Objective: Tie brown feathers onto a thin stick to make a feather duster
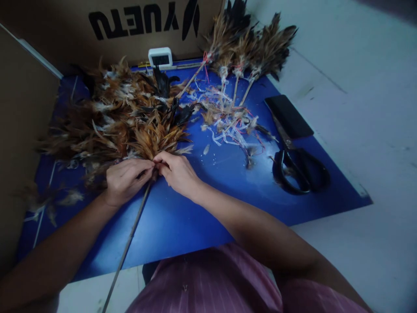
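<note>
plainly, two hands pinched at the neck of a feather bundle

the left hand [130,178] and the right hand [177,169] meet at the base of a brown feather bundle [151,134], near the front of a blue tabletop [202,213]. the fingertips of both are drawn in and pinching the neck of the bundle, where a thin stick [139,214] runs down past the table's front edge.

behind stands a cardboard box [65,26] with upside-down black lettering, "yuetu"; its inside cannot be seen. in front of it sits a small white display [160,57], its reading too dim to make out. a loose heap of feathers [110,108] spreads left of and behind the bundle, so the border between the two is hard to trace. at the far right, more bundles on short sticks [224,39] overlap, and string scraps [233,141] tangle near their stems. black-handled scissors [287,142] lie beside a dark flat slab [289,115]; whether the blades touch it is unclear. whether thread sits between the fingers is hidden, and the stick's lower end is cut off by the frame.
</note>
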Action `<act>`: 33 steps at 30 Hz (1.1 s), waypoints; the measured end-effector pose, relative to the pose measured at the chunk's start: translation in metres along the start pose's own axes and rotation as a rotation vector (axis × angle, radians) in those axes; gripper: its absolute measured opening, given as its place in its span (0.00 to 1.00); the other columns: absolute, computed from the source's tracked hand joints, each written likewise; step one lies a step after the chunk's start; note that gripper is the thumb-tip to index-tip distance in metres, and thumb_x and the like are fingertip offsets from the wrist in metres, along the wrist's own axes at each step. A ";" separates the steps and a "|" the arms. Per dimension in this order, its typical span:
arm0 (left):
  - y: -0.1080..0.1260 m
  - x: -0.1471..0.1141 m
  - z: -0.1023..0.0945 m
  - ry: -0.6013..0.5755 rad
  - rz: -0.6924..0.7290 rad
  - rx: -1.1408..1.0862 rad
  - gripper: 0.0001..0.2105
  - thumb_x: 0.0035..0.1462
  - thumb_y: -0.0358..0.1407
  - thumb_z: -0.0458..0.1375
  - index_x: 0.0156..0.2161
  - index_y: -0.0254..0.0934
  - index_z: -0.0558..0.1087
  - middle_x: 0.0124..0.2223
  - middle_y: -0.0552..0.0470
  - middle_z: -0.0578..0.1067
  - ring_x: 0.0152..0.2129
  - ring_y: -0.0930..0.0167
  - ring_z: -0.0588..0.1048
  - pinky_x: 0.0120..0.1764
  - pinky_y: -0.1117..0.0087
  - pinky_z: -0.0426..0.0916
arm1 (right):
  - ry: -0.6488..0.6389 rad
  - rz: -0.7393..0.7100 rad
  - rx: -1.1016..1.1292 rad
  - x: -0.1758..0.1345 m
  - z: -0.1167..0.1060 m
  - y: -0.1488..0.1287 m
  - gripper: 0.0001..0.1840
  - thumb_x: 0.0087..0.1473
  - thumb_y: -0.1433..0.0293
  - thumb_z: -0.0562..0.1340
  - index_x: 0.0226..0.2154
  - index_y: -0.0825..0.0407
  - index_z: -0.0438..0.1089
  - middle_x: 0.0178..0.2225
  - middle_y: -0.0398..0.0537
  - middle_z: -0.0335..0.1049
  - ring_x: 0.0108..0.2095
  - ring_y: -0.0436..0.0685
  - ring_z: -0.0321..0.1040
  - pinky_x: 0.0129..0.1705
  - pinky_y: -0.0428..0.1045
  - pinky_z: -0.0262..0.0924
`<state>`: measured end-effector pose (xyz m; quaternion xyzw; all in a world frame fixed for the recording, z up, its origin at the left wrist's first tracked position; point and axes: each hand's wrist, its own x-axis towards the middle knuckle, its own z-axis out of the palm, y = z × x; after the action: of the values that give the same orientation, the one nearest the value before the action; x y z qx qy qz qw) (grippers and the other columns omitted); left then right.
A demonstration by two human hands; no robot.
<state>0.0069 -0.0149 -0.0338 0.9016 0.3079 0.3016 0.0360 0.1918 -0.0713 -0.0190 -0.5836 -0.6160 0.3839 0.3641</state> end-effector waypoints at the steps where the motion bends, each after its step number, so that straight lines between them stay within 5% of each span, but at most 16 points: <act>1: 0.000 0.001 0.000 -0.004 -0.004 -0.003 0.02 0.52 0.34 0.63 0.33 0.42 0.78 0.33 0.52 0.82 0.31 0.67 0.81 0.36 0.67 0.76 | 0.003 -0.007 0.002 0.000 0.000 0.000 0.10 0.58 0.76 0.57 0.38 0.48 0.71 0.26 0.39 0.71 0.27 0.50 0.69 0.33 0.45 0.59; 18: 0.008 0.003 -0.001 0.011 -0.011 0.037 0.04 0.54 0.34 0.63 0.36 0.41 0.78 0.33 0.52 0.83 0.28 0.68 0.81 0.32 0.70 0.74 | -0.018 -0.002 -0.189 0.000 0.002 0.002 0.10 0.59 0.73 0.54 0.42 0.52 0.68 0.38 0.50 0.76 0.37 0.58 0.73 0.37 0.50 0.59; 25: 0.006 0.004 0.003 0.084 0.077 0.014 0.04 0.53 0.33 0.65 0.35 0.38 0.78 0.32 0.50 0.83 0.28 0.69 0.81 0.31 0.72 0.74 | -0.028 0.073 -0.060 -0.003 -0.002 0.002 0.09 0.55 0.75 0.55 0.39 0.51 0.67 0.25 0.42 0.71 0.24 0.50 0.69 0.31 0.45 0.59; 33: 0.008 0.005 0.005 0.035 0.015 -0.016 0.04 0.53 0.34 0.64 0.34 0.36 0.78 0.32 0.49 0.83 0.29 0.68 0.81 0.33 0.72 0.74 | 0.011 0.093 -0.001 -0.004 -0.003 0.004 0.09 0.53 0.76 0.55 0.37 0.52 0.67 0.18 0.38 0.66 0.22 0.49 0.67 0.30 0.43 0.60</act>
<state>0.0171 -0.0182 -0.0327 0.8981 0.2995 0.3200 0.0357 0.1965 -0.0754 -0.0210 -0.6141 -0.5862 0.3969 0.3489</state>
